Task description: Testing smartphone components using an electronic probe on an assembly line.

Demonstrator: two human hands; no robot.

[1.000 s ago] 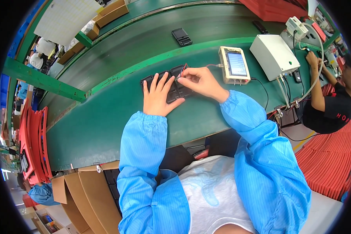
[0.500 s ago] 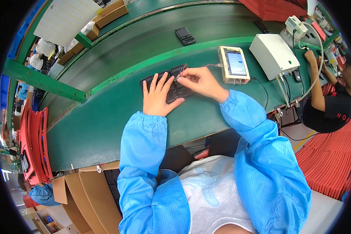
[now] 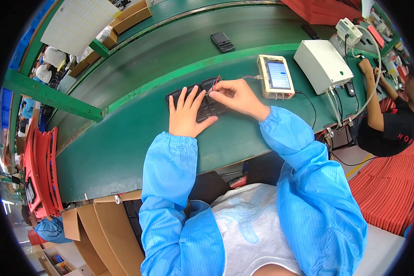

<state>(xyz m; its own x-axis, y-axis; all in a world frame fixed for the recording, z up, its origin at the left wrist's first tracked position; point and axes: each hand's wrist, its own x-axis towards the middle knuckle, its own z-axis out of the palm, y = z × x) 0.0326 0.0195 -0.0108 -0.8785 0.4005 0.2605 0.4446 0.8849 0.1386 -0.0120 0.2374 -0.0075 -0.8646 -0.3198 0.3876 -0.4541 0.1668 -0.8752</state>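
Observation:
My left hand (image 3: 185, 112) lies with its fingers spread over black plastic device housings (image 3: 207, 112) on the green bench. At their right side my right hand (image 3: 240, 97) is closed in a pinch. Thin red and blue wires (image 3: 217, 82) come out by its fingertips; the tip they lead to is hidden under the fingers. To the right stands a small cream-framed tester (image 3: 263, 77) with a lit screen (image 3: 278, 74). A reddish cable runs from the tester's left side toward my right hand.
A white box (image 3: 318, 62) with cables stands right of the tester. Behind the bench runs a green conveyor (image 3: 170, 50) carrying a black device (image 3: 222, 42). A co-worker's arm (image 3: 375, 101) is at far right. Red trays (image 3: 41, 170) stand left, and an open carton (image 3: 108, 230) sits below the bench.
The black device on the conveyor has shifted slightly to the right. Both my hands stay in the same place on and beside the black housings.

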